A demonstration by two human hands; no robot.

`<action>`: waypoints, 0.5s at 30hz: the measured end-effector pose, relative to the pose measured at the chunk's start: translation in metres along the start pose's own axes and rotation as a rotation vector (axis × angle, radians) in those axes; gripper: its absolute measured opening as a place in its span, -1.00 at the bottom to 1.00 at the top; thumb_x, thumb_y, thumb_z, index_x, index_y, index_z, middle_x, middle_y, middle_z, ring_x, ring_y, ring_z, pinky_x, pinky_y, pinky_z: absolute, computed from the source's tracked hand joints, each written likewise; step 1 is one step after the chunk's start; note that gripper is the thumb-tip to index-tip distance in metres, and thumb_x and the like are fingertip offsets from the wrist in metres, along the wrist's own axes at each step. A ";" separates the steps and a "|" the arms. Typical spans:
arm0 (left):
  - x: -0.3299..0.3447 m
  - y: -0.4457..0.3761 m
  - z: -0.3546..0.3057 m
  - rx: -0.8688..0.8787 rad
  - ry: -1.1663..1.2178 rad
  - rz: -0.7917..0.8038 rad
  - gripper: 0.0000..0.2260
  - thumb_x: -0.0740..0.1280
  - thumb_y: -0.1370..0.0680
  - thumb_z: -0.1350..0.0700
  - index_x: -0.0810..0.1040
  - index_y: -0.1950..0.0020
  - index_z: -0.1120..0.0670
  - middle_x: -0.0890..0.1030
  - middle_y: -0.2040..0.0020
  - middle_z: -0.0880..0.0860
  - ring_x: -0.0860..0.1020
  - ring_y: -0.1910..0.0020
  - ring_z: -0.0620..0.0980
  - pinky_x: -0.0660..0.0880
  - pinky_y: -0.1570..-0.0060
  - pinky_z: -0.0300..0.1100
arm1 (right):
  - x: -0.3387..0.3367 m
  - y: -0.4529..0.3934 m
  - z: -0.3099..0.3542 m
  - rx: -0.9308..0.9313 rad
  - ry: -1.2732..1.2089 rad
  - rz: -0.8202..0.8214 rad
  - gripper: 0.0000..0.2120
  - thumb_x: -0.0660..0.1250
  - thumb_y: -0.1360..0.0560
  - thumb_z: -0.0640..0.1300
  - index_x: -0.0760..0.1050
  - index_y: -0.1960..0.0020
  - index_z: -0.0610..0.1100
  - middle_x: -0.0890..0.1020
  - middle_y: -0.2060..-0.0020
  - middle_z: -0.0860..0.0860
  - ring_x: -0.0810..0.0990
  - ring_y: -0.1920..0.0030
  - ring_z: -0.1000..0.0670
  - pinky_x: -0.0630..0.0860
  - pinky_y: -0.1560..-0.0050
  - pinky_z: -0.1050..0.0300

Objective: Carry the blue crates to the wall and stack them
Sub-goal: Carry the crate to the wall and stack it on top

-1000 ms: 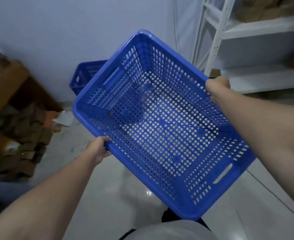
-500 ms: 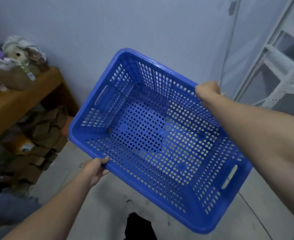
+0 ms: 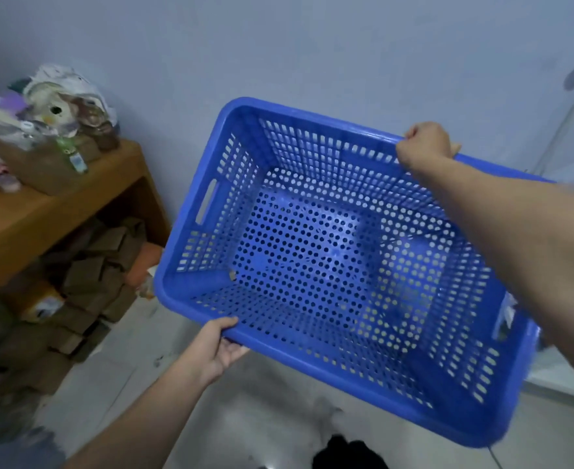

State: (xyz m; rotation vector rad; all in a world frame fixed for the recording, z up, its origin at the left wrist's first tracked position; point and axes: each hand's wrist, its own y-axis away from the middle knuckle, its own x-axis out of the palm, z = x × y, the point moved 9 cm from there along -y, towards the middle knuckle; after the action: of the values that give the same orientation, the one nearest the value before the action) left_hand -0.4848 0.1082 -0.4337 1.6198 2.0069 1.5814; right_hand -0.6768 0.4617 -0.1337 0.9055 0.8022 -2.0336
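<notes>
I hold an empty blue perforated crate (image 3: 326,262) in the air, close to the pale wall (image 3: 278,45), its open top facing me. My left hand (image 3: 216,348) grips the near long rim from below. My right hand (image 3: 426,147) is closed over the far long rim. The crate is tilted, its left end higher. A slot handle shows in its left end wall. No other blue crate is in sight.
A wooden bench (image 3: 38,211) stands at the left against the wall, piled with cluttered items (image 3: 52,130). Cardboard boxes (image 3: 86,282) fill the space under it. Pale floor tiles (image 3: 251,411) lie below the crate. A white rack upright (image 3: 569,113) shows at the far right.
My view has swung left and the crate has come closer to the wall. The second blue crate seen by the wall a second ago and the white shelves have left the view. Both grips are unchanged.
</notes>
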 end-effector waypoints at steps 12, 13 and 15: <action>0.102 -0.104 -0.112 0.030 -0.032 -0.123 -0.88 0.27 -0.54 0.31 0.47 -0.05 0.17 0.62 0.05 0.21 0.61 0.11 0.12 0.63 0.26 0.04 | 0.161 -0.222 0.078 -0.155 0.049 0.150 -0.84 0.22 -0.41 -0.30 0.51 0.16 -0.09 0.63 0.03 -0.18 0.50 -0.18 -0.24 0.21 -0.36 0.00; 0.114 -0.112 -0.117 0.034 -0.023 -0.128 -0.87 0.25 -0.55 0.32 0.47 -0.07 0.17 0.66 0.14 0.21 0.63 0.18 0.12 0.62 0.26 0.08 | 0.178 -0.239 0.078 -0.151 0.064 0.169 -0.85 0.22 -0.41 -0.30 0.51 0.16 -0.10 0.61 0.06 -0.18 0.50 -0.18 -0.24 0.22 -0.35 -0.01; 0.127 -0.125 -0.122 0.024 -0.048 -0.143 -0.90 0.23 -0.57 0.32 0.47 -0.06 0.20 0.66 0.37 0.17 0.63 0.43 0.05 0.59 0.21 0.12 | 0.206 -0.263 0.080 -0.178 0.082 0.204 -0.87 0.23 -0.41 -0.31 0.52 0.16 -0.14 0.59 0.08 -0.19 0.49 -0.17 -0.26 0.25 -0.34 -0.03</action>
State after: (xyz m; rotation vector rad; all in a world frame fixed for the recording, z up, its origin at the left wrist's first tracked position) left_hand -0.6967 0.1433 -0.4114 1.4706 2.0732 1.4610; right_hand -1.0146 0.4587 -0.1936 0.9332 0.8827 -1.7297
